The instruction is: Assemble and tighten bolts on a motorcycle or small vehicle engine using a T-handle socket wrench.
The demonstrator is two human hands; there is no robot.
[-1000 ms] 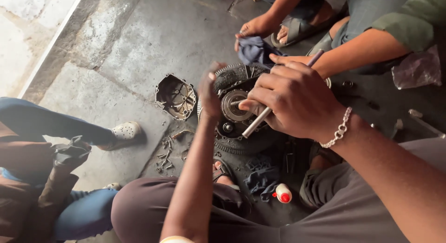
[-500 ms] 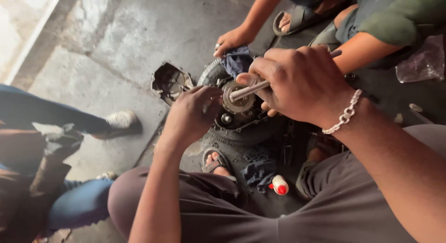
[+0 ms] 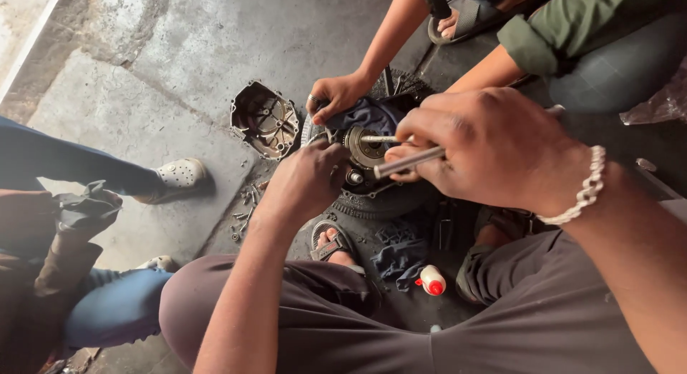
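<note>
I see soft daylight from the upper left, brightest on the floor [image 3: 164, 52]. Shadows pool under the tyre [image 3: 386, 202]. My right hand [image 3: 494, 148] looms large, slightly blurred; edges stretch.

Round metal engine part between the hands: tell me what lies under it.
The engine part sits on a black tyre, ribbed edge showing below. The left hand and right hand cover the rest.
</note>
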